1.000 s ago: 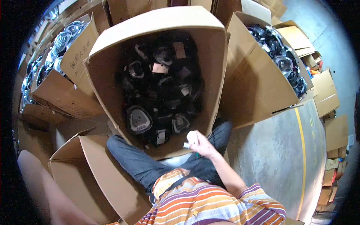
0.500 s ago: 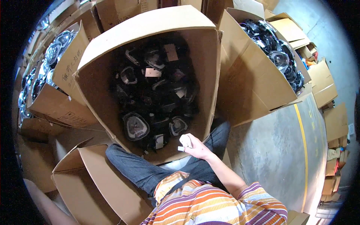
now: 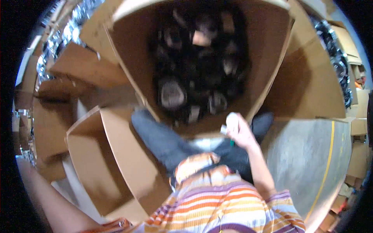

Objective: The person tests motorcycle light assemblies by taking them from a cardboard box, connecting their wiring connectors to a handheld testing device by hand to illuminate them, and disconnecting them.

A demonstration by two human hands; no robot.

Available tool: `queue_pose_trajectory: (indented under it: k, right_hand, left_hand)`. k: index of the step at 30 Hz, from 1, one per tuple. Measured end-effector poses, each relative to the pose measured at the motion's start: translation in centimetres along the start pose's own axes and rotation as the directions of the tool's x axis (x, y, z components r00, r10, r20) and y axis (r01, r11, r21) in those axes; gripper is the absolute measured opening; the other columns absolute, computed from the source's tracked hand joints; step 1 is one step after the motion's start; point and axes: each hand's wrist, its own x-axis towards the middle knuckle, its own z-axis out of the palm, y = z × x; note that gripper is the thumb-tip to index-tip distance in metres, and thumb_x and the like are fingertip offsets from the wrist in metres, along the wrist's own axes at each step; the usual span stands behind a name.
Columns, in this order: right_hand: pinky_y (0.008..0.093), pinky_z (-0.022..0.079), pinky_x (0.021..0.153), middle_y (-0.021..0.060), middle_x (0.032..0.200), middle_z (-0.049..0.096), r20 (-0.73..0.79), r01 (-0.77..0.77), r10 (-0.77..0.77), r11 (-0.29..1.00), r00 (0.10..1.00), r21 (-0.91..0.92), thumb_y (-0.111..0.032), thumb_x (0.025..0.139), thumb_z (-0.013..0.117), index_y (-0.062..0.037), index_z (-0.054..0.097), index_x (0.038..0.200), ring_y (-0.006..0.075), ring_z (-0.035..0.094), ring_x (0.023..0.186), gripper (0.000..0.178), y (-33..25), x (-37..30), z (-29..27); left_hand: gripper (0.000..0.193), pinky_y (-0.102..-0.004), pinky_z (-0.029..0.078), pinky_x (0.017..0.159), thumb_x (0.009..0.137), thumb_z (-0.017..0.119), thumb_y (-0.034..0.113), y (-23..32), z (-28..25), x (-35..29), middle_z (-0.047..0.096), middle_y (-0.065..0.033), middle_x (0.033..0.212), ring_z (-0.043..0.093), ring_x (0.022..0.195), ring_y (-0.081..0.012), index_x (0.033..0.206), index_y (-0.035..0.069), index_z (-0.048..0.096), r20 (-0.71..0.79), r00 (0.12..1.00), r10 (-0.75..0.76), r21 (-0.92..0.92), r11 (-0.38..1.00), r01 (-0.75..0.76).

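My right hand (image 3: 243, 134) is closed above my right thigh, just below the near rim of the big cardboard box. A small pale flat piece (image 3: 224, 129) sticks out on its left side, and a bit of green (image 3: 232, 143) shows beneath. Blur hides what kind of thing it is. My left arm (image 3: 58, 200) reaches out to the lower left, and its hand lies beyond the picture. In front of me the tall open cardboard box (image 3: 268, 50) holds a dark heap of black and clear plastic parts (image 3: 172, 94), with a pale card (image 3: 201, 38) among them.
An open carton (image 3: 116, 155) stands beside my left leg. Boxes with shiny wrapped parts (image 3: 72, 33) are at the far left, and another box of dark parts (image 3: 340, 66) is at the right. A yellow line (image 3: 329, 167) runs along the grey floor.
The view has swung left and down, so the box and my right hand appear further right. My left arm reaches further into view. My right hand remains closed near my right thigh.
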Motion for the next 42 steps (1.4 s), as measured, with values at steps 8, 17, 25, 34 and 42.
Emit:
queue_pose_trajectory:
  k: [8,17,25,34,42]
  right_hand:
    - [0.0198,0.038,0.060,0.0014,0.074,0.046,-0.017,-0.273,0.296,0.900,0.955,0.339,0.000,0.064,0.049,-0.0017,0.041,0.093,0.0069,0.044,0.067,0.030,-1.3,0.7,-1.3]
    - [0.0188,0.036,0.062,0.0011,0.075,0.045,0.028,-0.347,0.352,0.901,0.936,0.262,0.001,0.063,0.048,-0.0008,0.041,0.093,0.0065,0.042,0.067,0.030,-1.7,-0.5,-1.0]
    - [0.0204,0.037,0.063,0.0016,0.075,0.045,0.131,-0.394,0.372,0.875,0.919,0.281,0.001,0.064,0.049,-0.0005,0.040,0.093,0.0075,0.044,0.068,0.031,-0.6,1.6,0.6]
    - [0.0211,0.037,0.065,0.0035,0.078,0.046,0.201,-0.456,0.418,0.864,0.886,0.215,-0.001,0.064,0.049,-0.0001,0.039,0.095,0.0087,0.044,0.072,0.033,-0.1,2.7,1.6]
    - [0.0232,0.037,0.067,0.0064,0.080,0.045,0.281,-0.466,0.412,0.869,0.867,0.166,-0.004,0.063,0.050,-0.0009,0.037,0.098,0.0110,0.045,0.074,0.038,0.6,3.6,2.2]
  left_hand:
    - [0.017,-0.0261,0.041,0.056,0.076,0.043,0.014,-5.6,0.1,-7.7,0.053,-0.0132,0.076,0.050,0.064,-0.0185,0.081,-0.001,0.051,-0.138,0.915,-0.380,-0.095,0.924,0.370]
    - [0.017,-0.0199,0.041,0.062,0.079,0.043,0.012,-17.0,0.0,-17.8,0.055,-0.0056,0.078,0.051,0.067,-0.0100,0.083,0.000,0.054,-0.078,0.610,-0.789,0.251,0.577,0.778]
    - [0.023,-0.0218,0.041,0.060,0.074,0.047,0.013,-26.0,0.9,-28.4,0.055,-0.0063,0.082,0.053,0.074,-0.0124,0.093,-0.001,0.051,-0.276,0.027,-0.961,-0.179,0.079,0.981]
    - [0.030,-0.0395,0.042,0.065,0.069,0.049,0.023,-31.0,4.3,-28.7,0.041,-0.0144,0.104,0.050,0.079,-0.0316,0.097,0.011,0.048,-0.110,0.527,-0.843,0.912,0.125,0.390]
    - [0.022,-0.0397,0.038,0.070,0.069,0.046,0.022,-35.2,5.6,-30.9,0.054,-0.0116,0.083,0.053,0.077,-0.0257,0.082,0.009,0.057,0.019,0.426,-0.904,1.000,0.012,-0.019]
